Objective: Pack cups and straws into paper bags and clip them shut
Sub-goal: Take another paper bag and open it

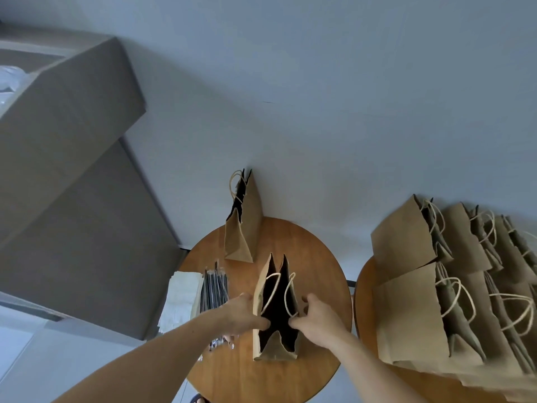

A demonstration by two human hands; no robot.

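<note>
A brown paper bag (274, 349) with rope handles stands open on the round wooden table (316, 266) in front of me. My left hand (241, 314) pinches its left rim, thumb inside the mouth. My right hand (318, 318) pinches the right rim the same way. The bag's inside is dark and its contents cannot be seen. A bundle of black wrapped straws (214, 289) lies left of the bag beside a stack of white paper sleeves (181, 298). A second paper bag (242, 225) stands at the table's far edge by the wall.
Several paper bags (430, 301) with rope handles crowd a second round table (364, 303) on the right. Large cardboard boxes (72, 175) are stacked on the left. A grey wall rises behind both tables. Small shiny items (220, 343) lie under my left wrist.
</note>
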